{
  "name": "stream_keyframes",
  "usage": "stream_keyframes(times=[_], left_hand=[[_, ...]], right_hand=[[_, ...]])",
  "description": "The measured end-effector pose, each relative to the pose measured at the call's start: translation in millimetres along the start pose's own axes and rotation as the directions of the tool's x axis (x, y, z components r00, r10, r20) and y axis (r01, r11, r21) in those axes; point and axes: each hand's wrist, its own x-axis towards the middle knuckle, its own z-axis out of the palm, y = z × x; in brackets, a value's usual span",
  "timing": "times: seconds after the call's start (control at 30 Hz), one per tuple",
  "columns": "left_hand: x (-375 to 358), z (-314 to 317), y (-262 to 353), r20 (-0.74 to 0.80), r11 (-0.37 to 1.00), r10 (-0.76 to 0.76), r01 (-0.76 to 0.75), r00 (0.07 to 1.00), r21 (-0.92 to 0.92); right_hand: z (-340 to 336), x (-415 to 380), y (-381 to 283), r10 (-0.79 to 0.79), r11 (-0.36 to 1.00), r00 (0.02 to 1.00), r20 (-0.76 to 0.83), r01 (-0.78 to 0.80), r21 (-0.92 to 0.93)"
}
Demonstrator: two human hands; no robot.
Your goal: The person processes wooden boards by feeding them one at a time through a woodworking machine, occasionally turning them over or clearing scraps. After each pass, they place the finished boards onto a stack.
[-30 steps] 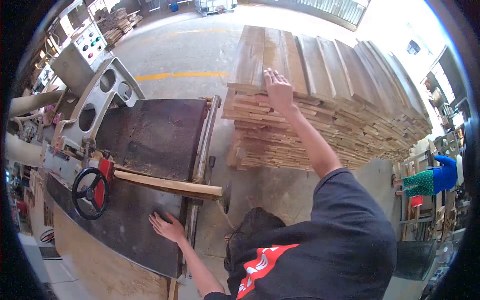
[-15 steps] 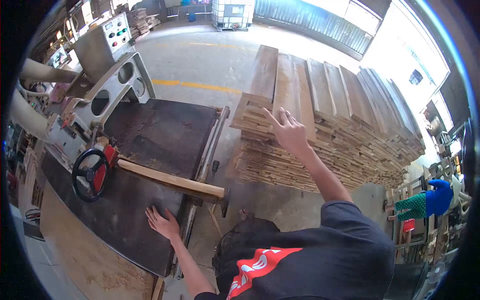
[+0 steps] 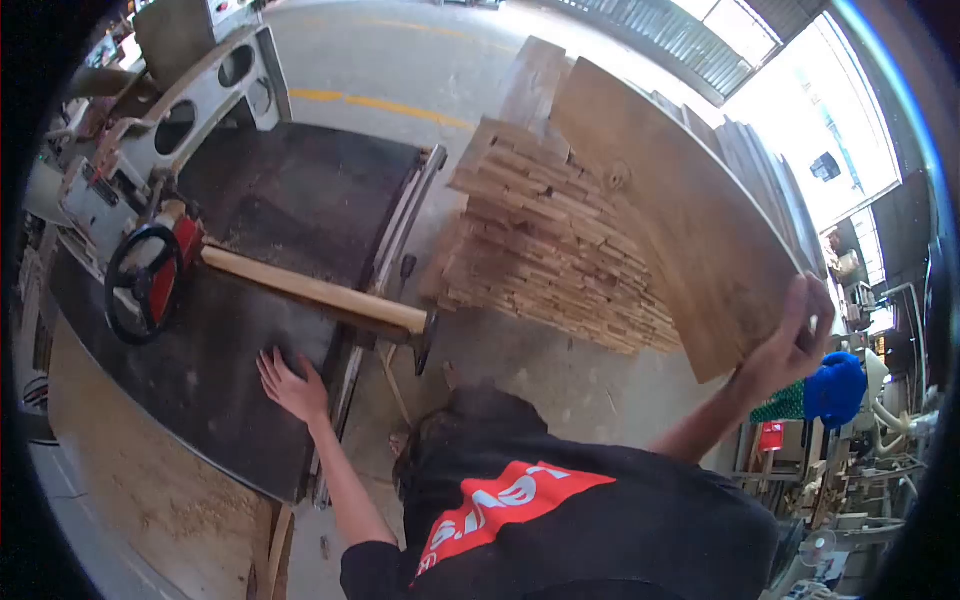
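My left hand (image 3: 293, 388) rests with fingers spread on the dark flat table (image 3: 215, 400) of a woodworking machine. To the right, my right hand (image 3: 790, 345) grips the near right corner of a wide wooden plank (image 3: 690, 210), which has a knot towards its far part. The plank lies slanted over the stack of boards (image 3: 560, 240), its near end tilted out past the stack. My right fingers are partly hidden at its edge. A wooden fence bar (image 3: 315, 288) crosses the machine table beyond my left hand.
A black handwheel (image 3: 143, 283) and a pale machine frame (image 3: 200, 95) stand at the left. Sawdust (image 3: 190, 500) covers the surface below the table. A person in blue (image 3: 835, 388) is at the far right. A metal rail (image 3: 400, 225) edges the machine table.
My right hand has gone from above the stack to the right and closed on a plank, which has swung out of line. My left hand stays on the table; the view has shifted.
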Motion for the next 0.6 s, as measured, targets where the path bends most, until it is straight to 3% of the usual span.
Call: stream_keyframes(times=[0.1, 0.23, 0.37, 0.4, 0.5, 0.53, 0.6], left_hand=[[1, -4, 8, 0.027, 0.999, -0.015, 0.014, 1.000, 0.040], [2, -4, 7, 0.028, 0.999, -0.035, 0.034, 0.999, 0.027], [0, -2, 0, 0.023, 1.000, -0.017, 0.017, 1.000, -0.004], [1, -5, 3, 0.012, 0.999, -0.029, 0.030, 0.999, -0.026], [1, -9, 10, -0.008, 0.999, -0.042, 0.042, 0.999, -0.017], [1, -10, 13, -0.016, 0.999, -0.040, 0.040, 0.999, -0.023], [2, -15, 15, -0.055, 0.999, -0.030, 0.028, 0.998, -0.031]], right_hand=[[-15, 5, -29, 0.073, 0.997, 0.996, -0.046, -0.074, -0.023], [-41, 24, -21, 0.002, 0.995, 0.999, 0.042, 0.002, -0.100], [-60, 55, -30, 0.068, 0.960, 0.996, 0.051, -0.052, -0.275], [-73, 69, -14, 0.046, 0.991, 0.990, 0.136, -0.028, -0.130], [-67, 83, -2, 0.124, 0.974, 0.978, 0.170, -0.087, -0.209], [-61, 77, 15, -0.113, 0.968, 0.961, 0.252, 0.163, -0.189], [-38, 71, 39, -0.392, 0.823, 0.812, 0.433, 0.519, -0.228]])
